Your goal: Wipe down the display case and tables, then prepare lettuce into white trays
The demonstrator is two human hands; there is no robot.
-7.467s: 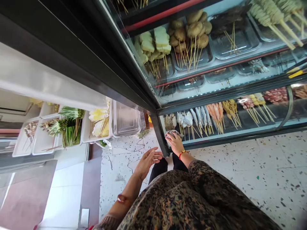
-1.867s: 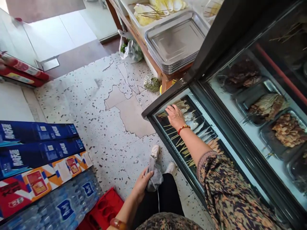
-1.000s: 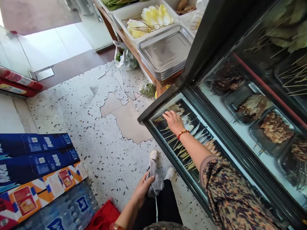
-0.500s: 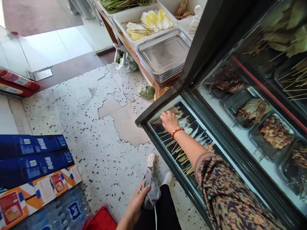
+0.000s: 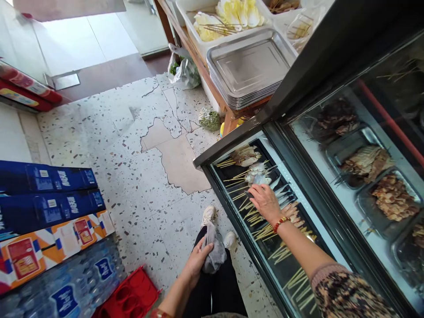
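My left hand [image 5: 198, 259] is closed around a crumpled grey cloth [image 5: 214, 252], low in front of my legs. Over the lower case of the glass-fronted display fridge [image 5: 228, 258], my right hand [image 5: 265, 202] reaches down with its fingers curled. They are at the fish skewers [image 5: 258, 173], near the stick ends; whatever is pinched in them I cannot make out. Pale meat skewers [image 5: 245, 155] lie at the far end of the same black tray, and pinkish skewers [image 5: 293, 213] lie nearer, partly behind my wrist. Their wooden sticks point left.
Stacked metal trays [image 5: 248, 64] stand on a wooden table beside a bin of cabbage skewers [image 5: 232, 22]. Metal trays of meat skewers [image 5: 394, 196] sit on the fridge's upper level. At left are blue cartons [image 5: 49, 176], bottled water [image 5: 76, 282] and a red crate [image 5: 132, 291].
My right hand has moved from the far end of the tray back toward me, to the fish skewers. The left hand keeps the cloth. The camera view has shifted.
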